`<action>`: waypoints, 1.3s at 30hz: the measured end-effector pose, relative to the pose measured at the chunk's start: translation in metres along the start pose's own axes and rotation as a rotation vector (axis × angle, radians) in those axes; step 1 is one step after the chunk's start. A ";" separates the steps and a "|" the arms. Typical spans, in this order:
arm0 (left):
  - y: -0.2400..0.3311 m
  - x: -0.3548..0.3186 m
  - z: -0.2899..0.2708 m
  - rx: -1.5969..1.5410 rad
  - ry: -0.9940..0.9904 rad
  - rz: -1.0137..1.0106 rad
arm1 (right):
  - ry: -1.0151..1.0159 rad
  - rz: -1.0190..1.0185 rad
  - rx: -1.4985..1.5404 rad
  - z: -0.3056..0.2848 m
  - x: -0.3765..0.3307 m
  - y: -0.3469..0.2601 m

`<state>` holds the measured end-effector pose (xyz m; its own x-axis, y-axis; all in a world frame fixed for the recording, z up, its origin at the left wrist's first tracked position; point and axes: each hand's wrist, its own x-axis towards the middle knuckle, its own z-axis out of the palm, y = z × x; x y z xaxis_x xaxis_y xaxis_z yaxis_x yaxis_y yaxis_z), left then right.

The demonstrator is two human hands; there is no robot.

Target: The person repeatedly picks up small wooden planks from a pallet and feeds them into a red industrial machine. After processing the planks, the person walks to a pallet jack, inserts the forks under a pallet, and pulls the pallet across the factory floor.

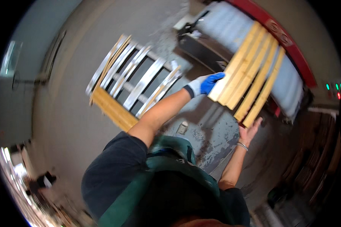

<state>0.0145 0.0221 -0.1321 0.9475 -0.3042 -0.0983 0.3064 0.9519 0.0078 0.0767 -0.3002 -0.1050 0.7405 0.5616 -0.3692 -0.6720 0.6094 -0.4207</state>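
Note:
Several pale wooden slats (250, 64) lie side by side, slightly fanned, across a white ribbed surface, their near ends sticking out towards me. My left hand (211, 82), in a blue and grey glove, is closed at the left edge of the outermost slat; part of its fingers is hidden there. Bare, with a bracelet at the wrist, my right hand (249, 133) cups the near ends of the right-hand slats from below. Its thumb points up beside them, and the other fingers are mostly covered by the wood.
The ribbed white surface (219, 26) belongs to a machine with a red bar (280, 32). To the left, a rack of pale crossbars (144, 83) bears thin strips and a yellow wooden board (113, 109). Dark stacked material (310, 162) stands at right. My shoe (182, 128) is on worn grey floor.

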 end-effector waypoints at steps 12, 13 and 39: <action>-0.125 -0.419 -0.220 -0.114 0.733 0.535 | 0.271 0.833 -0.466 -0.232 -0.009 0.216; -0.154 -0.470 -0.250 -0.156 0.850 0.592 | 0.324 0.851 -0.766 -0.211 -0.019 0.266; -0.408 -0.739 -0.325 -0.214 1.615 0.419 | -0.675 0.956 -1.474 -0.186 0.050 0.935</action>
<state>-0.8400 -0.1294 -0.3861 -0.1444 0.1714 -0.9746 -0.0708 0.9806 0.1830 -0.5124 0.1935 -0.6711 -0.2031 0.6967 -0.6881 0.0176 -0.7000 -0.7139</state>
